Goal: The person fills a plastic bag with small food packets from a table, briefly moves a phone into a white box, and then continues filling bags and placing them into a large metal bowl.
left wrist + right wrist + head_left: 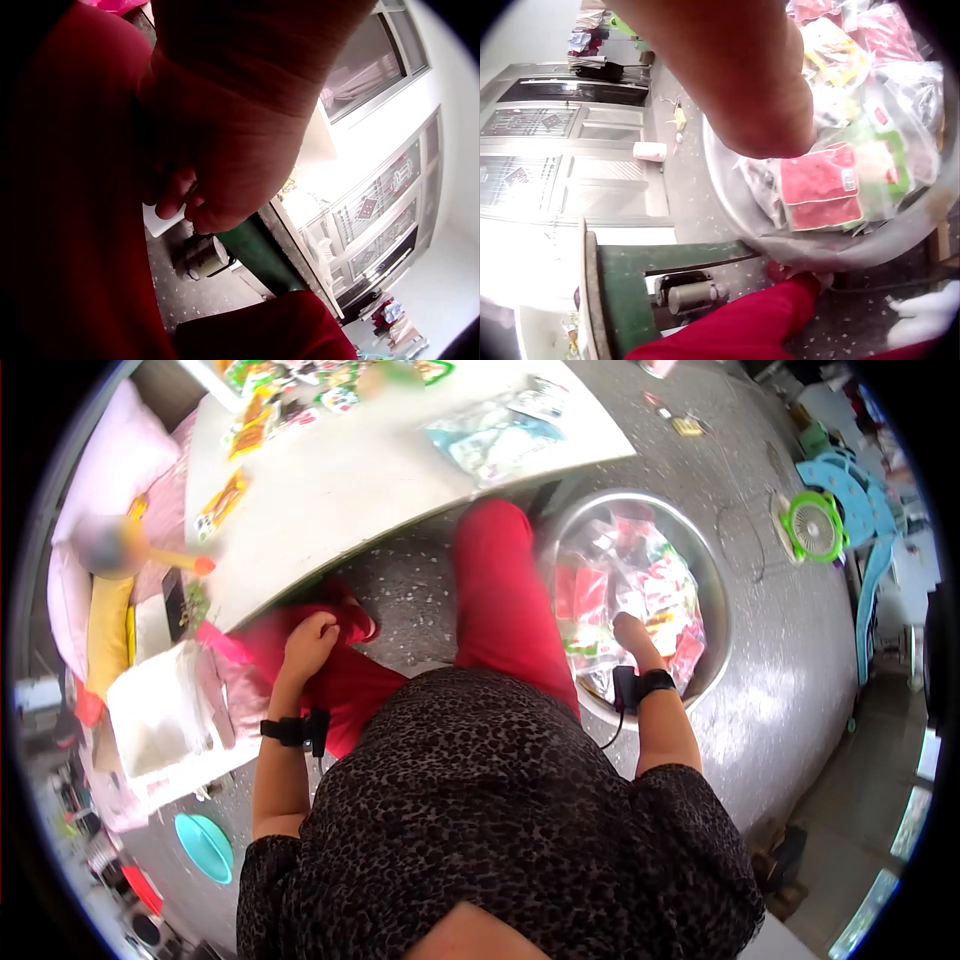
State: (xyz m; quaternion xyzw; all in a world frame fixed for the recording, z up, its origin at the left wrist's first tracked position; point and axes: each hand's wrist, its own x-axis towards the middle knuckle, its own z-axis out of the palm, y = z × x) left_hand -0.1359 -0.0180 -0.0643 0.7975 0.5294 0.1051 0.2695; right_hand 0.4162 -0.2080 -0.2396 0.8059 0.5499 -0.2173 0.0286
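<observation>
In the head view my left hand (pixel 312 645) rests over the red trouser leg (pixel 375 685), its fingers loosely curled. The left wrist view shows the same hand (pixel 225 161) with bent fingers and nothing clearly held. My right hand (pixel 632 632) reaches into a round metal basin (pixel 712 650) full of clear and coloured plastic packets (pixel 590 592). From the right wrist, the hand (pixel 769 124) is over the packets, beside a red packet (pixel 821 187); its fingers are hidden, so any grip cannot be made out.
A white table (pixel 370 470) carries a clear bluish bag (pixel 490 440), an orange packet (pixel 222 502) and several more packets. To the left is a pink-covered seat with a white cushion (pixel 165 710). A green fan (pixel 812 527) stands beyond the basin; a teal bowl (pixel 204 847) lies on the floor.
</observation>
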